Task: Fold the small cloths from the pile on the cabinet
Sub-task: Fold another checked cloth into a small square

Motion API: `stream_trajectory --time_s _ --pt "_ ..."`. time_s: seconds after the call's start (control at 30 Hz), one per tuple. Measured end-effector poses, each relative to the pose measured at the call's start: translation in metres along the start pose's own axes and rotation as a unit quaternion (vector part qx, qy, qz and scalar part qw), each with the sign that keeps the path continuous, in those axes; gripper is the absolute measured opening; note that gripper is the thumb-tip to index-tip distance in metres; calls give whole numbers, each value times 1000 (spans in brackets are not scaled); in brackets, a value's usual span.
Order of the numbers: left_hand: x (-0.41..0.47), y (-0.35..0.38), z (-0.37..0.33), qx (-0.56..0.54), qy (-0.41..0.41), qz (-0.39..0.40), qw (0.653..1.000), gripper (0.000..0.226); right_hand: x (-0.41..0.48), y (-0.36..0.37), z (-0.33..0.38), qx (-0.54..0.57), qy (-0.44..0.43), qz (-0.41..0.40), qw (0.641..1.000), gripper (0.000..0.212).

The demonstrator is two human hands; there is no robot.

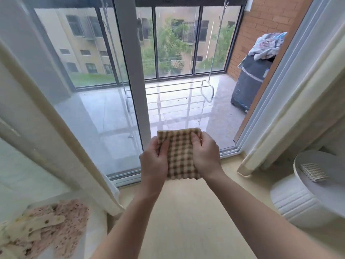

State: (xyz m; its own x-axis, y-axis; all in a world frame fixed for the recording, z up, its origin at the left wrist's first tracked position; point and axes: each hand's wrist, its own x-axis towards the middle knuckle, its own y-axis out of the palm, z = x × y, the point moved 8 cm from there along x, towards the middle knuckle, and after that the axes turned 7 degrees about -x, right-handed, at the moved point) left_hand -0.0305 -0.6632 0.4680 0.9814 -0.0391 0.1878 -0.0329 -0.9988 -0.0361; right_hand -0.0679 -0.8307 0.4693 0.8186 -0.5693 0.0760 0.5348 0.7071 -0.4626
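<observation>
In the middle of the frame, held up in the air before the sliding glass door, hangs a small brown-and-cream checked cloth, folded into a rough rectangle. The left hand grips its left edge, thumb lying across the front and fingers curled behind. The right hand grips the right edge near the upper corner, thumb on the front and fingers wrapped round the back. Both forearms reach up from the bottom of the frame.

At the lower left, on a pale surface, lies a heap of pink speckled and cream spotted cloths. At the right edge, on a round white ribbed stand, rests another checked cloth, folded flat. Cream curtains hang on both sides of the door.

Beyond the glass, in the upper right, a dark covered bin stands on the balcony with crumpled fabric piled on top. A metal drying rack sits on the glossy balcony floor.
</observation>
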Motion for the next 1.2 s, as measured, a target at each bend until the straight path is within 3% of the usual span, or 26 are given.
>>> stream_trajectory --time_s 0.07,0.13,0.23,0.3,0.37,0.5,0.6,0.77,0.9,1.2 --pt "1 62 -3 -4 -13 8 1000 18 34 -54 -21 -40 -8 -21 999 32" --pt "3 126 -2 -51 -76 50 995 17 65 -106 -49 -42 12 -34 998 34" --pt "-1 213 3 -89 -173 125 973 6 97 -165 -98 95 132 23 986 37" --pt "-4 259 1 -76 -170 133 973 7 106 -192 -126 173 200 85 961 27" --pt "-11 304 -1 -33 -141 135 980 7 122 -224 -155 142 197 77 967 21" --pt "-41 396 -1 61 -67 120 989 14 155 -305 -208 -15 117 -38 992 28" --pt "-69 464 6 61 -87 108 988 24 169 -368 -249 -29 90 -54 994 30" --pt "-118 572 13 -58 -206 104 971 20 195 -464 -322 37 104 46 993 20" --pt "-144 646 24 -97 -247 127 956 11 222 -520 -375 84 146 116 979 17" --pt "-149 806 107 -91 -348 135 923 10 305 -590 -516 84 241 181 950 10"
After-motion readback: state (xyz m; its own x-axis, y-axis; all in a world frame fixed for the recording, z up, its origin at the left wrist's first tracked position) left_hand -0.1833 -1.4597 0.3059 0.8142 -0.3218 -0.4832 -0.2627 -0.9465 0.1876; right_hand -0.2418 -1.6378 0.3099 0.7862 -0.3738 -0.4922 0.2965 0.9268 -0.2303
